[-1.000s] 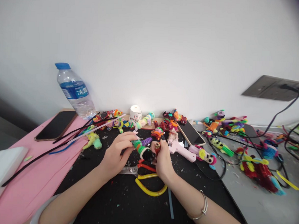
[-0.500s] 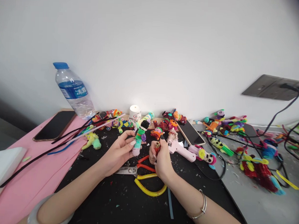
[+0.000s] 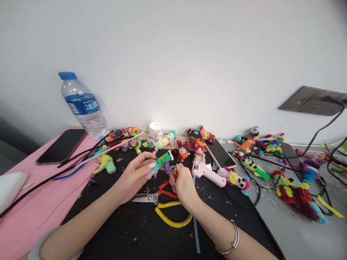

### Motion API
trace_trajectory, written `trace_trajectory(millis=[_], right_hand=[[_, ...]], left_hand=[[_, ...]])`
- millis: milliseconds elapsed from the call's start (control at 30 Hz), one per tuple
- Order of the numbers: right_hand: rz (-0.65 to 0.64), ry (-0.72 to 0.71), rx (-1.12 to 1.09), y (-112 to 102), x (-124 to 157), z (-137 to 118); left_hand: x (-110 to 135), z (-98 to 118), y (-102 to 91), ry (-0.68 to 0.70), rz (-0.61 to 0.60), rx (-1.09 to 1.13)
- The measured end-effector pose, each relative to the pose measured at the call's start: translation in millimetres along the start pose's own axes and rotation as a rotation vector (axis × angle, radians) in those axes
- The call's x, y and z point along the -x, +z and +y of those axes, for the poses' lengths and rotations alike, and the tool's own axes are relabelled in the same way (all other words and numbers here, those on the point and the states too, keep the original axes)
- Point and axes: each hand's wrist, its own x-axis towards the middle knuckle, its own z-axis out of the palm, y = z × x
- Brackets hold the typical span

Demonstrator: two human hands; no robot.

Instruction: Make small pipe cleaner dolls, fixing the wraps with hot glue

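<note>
My left hand (image 3: pixel 136 174) pinches a small pipe-cleaner figure (image 3: pixel 162 160) of green, orange and purple coils with a black head, holding it tilted above the black mat (image 3: pixel 147 235). My right hand (image 3: pixel 182 185) is closed round a small red and gold object (image 3: pixel 174 170), perhaps a lighter, with its top close under the figure. Orange-handled scissors (image 3: pixel 155 197) and a bent yellow pipe cleaner (image 3: pixel 172 220) lie just below both hands.
A pink glue gun (image 3: pixel 207 173), two phones (image 3: pixel 60 145) (image 3: pixel 221 153), a water bottle (image 3: pixel 81 106) and a small white cup (image 3: pixel 155 131) stand around. Several pipe-cleaner figures (image 3: pixel 264 146) and black cables (image 3: pixel 317 165) crowd the right side. Pink paper (image 3: pixel 34 212) covers the left.
My left hand turned the figure from lying with its head down-right, through upright, to tilted with its head up-right. My right hand shifted slightly left towards it. The view drifted a little.
</note>
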Motion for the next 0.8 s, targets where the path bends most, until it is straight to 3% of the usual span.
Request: trace_trajectory(millis=[800], right_hand=[[-0.045,-0.026,0.069,2.1,3.0,0.4]], left_hand=[[-3.3,-5.6,-4.7,0.099,0.052,0.052]])
